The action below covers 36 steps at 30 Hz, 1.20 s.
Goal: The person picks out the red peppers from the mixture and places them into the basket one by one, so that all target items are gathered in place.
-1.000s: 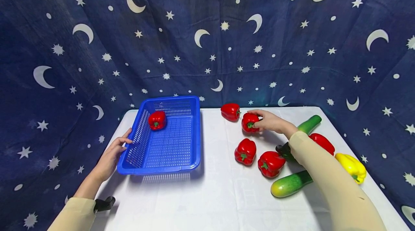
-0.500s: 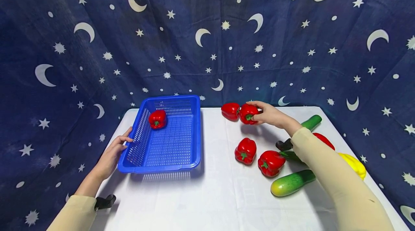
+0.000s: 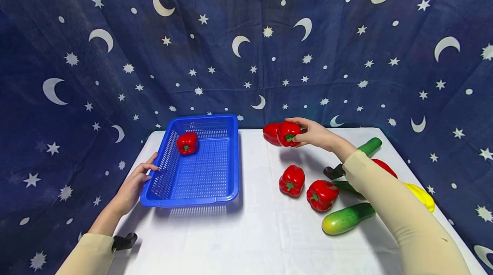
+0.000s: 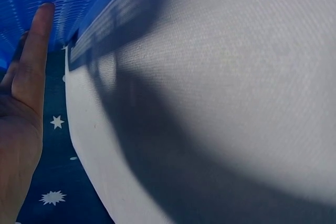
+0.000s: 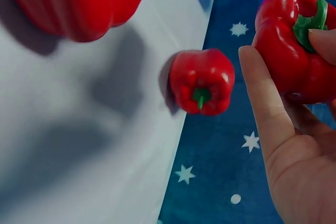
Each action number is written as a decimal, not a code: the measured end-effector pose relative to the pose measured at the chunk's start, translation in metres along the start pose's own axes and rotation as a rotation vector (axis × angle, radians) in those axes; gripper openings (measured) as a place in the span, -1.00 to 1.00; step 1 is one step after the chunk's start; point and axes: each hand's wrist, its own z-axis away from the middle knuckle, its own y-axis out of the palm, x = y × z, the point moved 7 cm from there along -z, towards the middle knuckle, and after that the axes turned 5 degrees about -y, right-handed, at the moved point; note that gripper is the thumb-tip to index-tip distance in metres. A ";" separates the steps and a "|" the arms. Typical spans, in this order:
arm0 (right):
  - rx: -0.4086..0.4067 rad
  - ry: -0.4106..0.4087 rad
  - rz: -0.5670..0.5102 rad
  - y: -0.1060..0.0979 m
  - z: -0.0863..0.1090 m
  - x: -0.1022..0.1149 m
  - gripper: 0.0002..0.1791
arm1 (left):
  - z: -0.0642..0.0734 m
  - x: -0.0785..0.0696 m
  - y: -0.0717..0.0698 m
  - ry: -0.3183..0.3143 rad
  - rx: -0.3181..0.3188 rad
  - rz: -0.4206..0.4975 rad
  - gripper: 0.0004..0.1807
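Observation:
In the head view, my left hand (image 3: pixel 131 189) holds the left rim of a blue plastic basket (image 3: pixel 233 172). One straight digit lies against its slotted wall (image 4: pixel 68 3) in the left wrist view. A red bell pepper (image 3: pixel 187 143) rests inside the basket. My right hand (image 3: pixel 316 134) grips another red bell pepper (image 3: pixel 288 134) above the table's back part. Its green stem (image 5: pixel 310 24) and the thumb show in the right wrist view. Partly hidden behind the held pepper is a further red bell pepper (image 3: pixel 271 133) on the table.
Two red bell peppers (image 3: pixel 292 180) (image 3: pixel 322 195) stand right of centre on the white table (image 3: pixel 231 240). Near my right forearm lie a green-yellow cucumber (image 3: pixel 346 219), another long green vegetable (image 3: pixel 370 146), and a partly covered yellow bell pepper (image 3: pixel 420 195). A starry curtain hangs behind.
My right hand has lifted the red bell pepper off the table and carried it a little back and left, in front of the rear pepper. My left hand and the basket stay put.

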 end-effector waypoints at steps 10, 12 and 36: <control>0.018 -0.028 -0.003 0.013 -0.004 0.021 -0.18 | 0.000 0.000 0.000 0.002 -0.008 -0.019 -0.66; 0.023 -0.033 -0.011 0.015 -0.006 0.024 -0.18 | 0.000 0.000 -0.001 0.005 -0.010 -0.016 -0.66; 0.072 -0.089 -0.072 0.070 -0.056 0.071 -0.06 | 0.002 -0.001 0.002 -0.011 -0.022 -0.017 -0.65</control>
